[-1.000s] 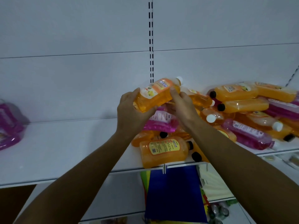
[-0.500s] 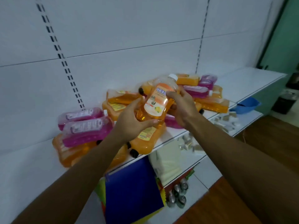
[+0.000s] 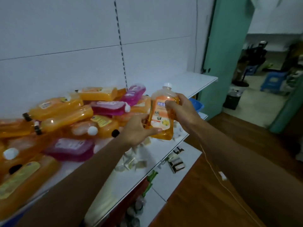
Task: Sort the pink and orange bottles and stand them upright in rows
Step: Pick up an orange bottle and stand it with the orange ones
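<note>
Both hands carry 1 orange bottle (image 3: 162,113) in the air, above the shelf's front edge and just to the right of the heap. The left hand (image 3: 139,128) cups its lower end, thumb across the front near the base and fingers curled behind. The right hand (image 3: 182,108) grasps the upper body, thumb on the label. With the 2 holds at opposite ends the bottle can be turned, and it now sits nearly upright with its white cap (image 3: 167,85) on top, which suits standing it on its base.

The bare stretch of white shelf (image 3: 193,81) lies beyond it to the right. That looks like the likely place for a row, since the rest of the board is covered. There the pile of orange bottles (image 3: 65,115) and pink bottles (image 3: 108,108) lies flat and mixed together, some stacked on others, none sorted or standing in this view.

Compared with 0.5 s ago, the held bottle has swung from a lean to close to vertical. The view has turned further right, so the pile sits at the left and the shelf's far end, a green wall (image 3: 226,46) and a room beyond it show. The left thumb has slid lower toward the base.
</note>
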{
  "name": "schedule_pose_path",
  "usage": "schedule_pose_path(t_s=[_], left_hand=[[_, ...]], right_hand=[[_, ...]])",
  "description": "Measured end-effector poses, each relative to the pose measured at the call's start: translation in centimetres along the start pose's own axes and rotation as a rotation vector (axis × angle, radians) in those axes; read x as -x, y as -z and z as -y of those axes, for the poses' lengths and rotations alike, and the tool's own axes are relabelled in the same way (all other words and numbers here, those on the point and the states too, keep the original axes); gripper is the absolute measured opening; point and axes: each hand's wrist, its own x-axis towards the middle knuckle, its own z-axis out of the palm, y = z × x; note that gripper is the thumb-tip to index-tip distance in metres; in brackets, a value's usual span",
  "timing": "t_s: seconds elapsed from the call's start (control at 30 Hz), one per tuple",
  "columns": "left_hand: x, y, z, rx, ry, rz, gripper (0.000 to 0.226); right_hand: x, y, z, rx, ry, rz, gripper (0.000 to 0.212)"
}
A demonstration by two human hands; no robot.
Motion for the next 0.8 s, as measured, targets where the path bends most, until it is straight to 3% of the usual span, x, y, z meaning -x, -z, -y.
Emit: schedule_pose_path(t_s=[0.23, 0.47, 0.8], left_hand=[[-12.4, -8.5, -1.6, -0.043, -0.032, 0.048, 0.049], [-28.3, -13.4, -1.2, -0.051, -0.114, 0.126, 0.046], [-47.1, -16.4, -0.3, -0.143, -0.098, 0.055, 0.047]], right_hand=[[-8.1, 10.6, -1.9, 0.055, 0.063, -0.068, 0.053], [-20.4, 17.4, -3.8, 0.232, 0.121, -0.202, 0.048], [-37.8, 23.2, -6.0, 0.383, 0.185, -0.166, 0.049]])
